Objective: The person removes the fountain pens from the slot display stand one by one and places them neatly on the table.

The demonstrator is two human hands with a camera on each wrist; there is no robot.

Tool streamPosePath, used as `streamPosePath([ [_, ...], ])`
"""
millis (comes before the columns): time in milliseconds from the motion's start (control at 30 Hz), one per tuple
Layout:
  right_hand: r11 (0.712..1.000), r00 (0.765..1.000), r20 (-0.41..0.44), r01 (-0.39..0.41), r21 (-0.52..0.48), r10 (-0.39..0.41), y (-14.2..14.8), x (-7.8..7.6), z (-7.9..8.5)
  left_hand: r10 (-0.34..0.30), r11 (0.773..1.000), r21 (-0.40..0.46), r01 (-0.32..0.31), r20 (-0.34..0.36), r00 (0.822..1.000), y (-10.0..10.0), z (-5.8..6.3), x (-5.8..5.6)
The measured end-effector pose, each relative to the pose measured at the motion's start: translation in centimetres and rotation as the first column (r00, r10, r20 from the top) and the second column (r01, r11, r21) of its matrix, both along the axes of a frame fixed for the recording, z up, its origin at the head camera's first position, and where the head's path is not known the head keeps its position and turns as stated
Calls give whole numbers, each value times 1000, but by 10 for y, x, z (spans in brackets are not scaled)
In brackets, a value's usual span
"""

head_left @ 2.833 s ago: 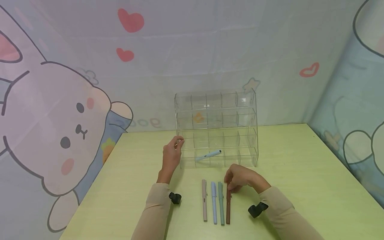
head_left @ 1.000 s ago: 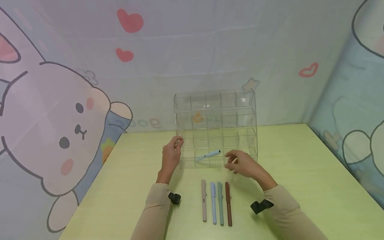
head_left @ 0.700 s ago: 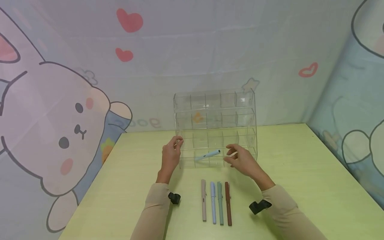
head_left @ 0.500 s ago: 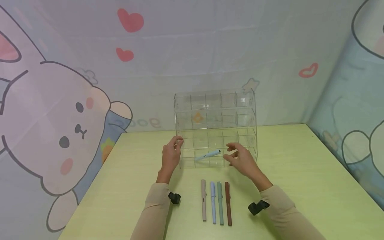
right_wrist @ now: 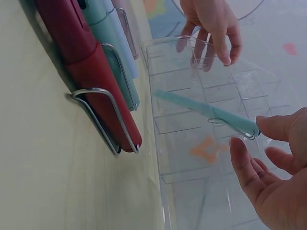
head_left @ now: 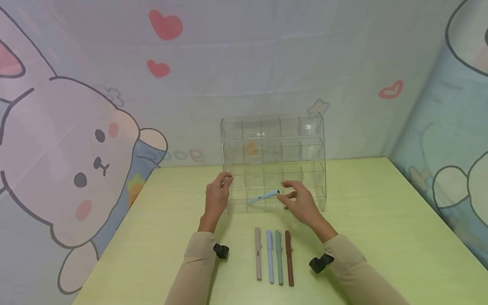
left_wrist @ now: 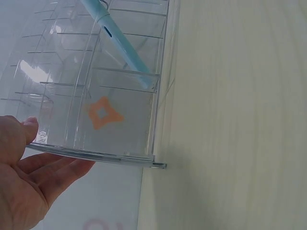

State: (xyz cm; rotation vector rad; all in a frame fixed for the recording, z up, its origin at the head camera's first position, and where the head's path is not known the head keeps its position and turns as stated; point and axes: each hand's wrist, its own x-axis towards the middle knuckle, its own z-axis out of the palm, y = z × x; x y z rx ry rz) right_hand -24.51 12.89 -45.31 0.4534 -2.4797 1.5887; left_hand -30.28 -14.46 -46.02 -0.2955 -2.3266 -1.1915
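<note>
A clear acrylic tiered rack (head_left: 273, 176) stands on the table. My left hand (head_left: 217, 197) holds its left side panel, thumb on one face and fingers on the other, as the left wrist view shows. A light-blue pen (head_left: 264, 196) leans slantwise in the rack's lowest tier, its cap end up to the right. Beside that cap end is my right hand (head_left: 301, 203). In the right wrist view the right thumb (right_wrist: 276, 127) is at the pen's tip, seemingly touching it, while the other fingers are spread apart from the pen.
On the table in front of the rack lie a beige pen (head_left: 258, 254), a lavender-blue pen (head_left: 270, 256), a green pen (head_left: 279, 257) and a dark red pen (head_left: 289, 258), side by side. A cartoon-printed cloth (head_left: 274, 63) hangs behind the table.
My right hand has left the dark red pen and moved up to the light-blue pen's cap end. The dark red pen now lies slightly more slanted. The left hand stays on the rack.
</note>
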Motion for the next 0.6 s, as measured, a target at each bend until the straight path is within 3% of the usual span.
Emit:
streamPosePath([
  [267,1000,1000,-16,5,4,-5,-5,-4,-4,-3,1000,-2,3,-11,1000,0,-1,0],
  [600,999,999,-20,-47,1,47,-9,-8,-3,-10,1000,3,10,-37,999,0,1,2],
])
